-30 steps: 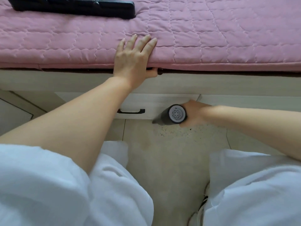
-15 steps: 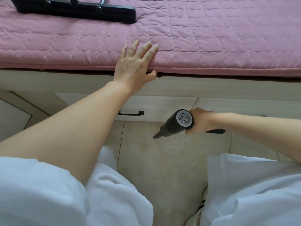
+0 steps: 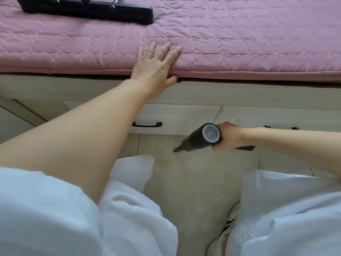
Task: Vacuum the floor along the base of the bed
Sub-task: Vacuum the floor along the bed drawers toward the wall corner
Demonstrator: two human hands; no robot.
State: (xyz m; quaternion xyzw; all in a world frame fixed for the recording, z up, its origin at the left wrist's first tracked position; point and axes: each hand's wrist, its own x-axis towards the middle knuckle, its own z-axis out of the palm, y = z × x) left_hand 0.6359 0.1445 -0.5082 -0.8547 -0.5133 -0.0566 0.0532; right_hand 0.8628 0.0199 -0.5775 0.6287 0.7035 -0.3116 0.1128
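- Bare floor (image 3: pixel 193 182) lies open between the white-clad knees, up to the drawer front (image 3: pixel 177 117); dark specks are scattered there
- The drawer handle (image 3: pixel 147 124) juts from that front, left of the vacuum (image 3: pixel 201 138)
- The left hand (image 3: pixel 155 67) lies on the bed edge (image 3: pixel 258 74), its arm spanning the left side

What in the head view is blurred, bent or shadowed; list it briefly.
Head view: soft, even daylight, no glare; the white clothing nearest the lens is blurred; the wide lens bows the edge of the pink quilted mattress; the small dark handheld vacuum in the right hand stays sharp; the left hand shadows the slot under its thumb.
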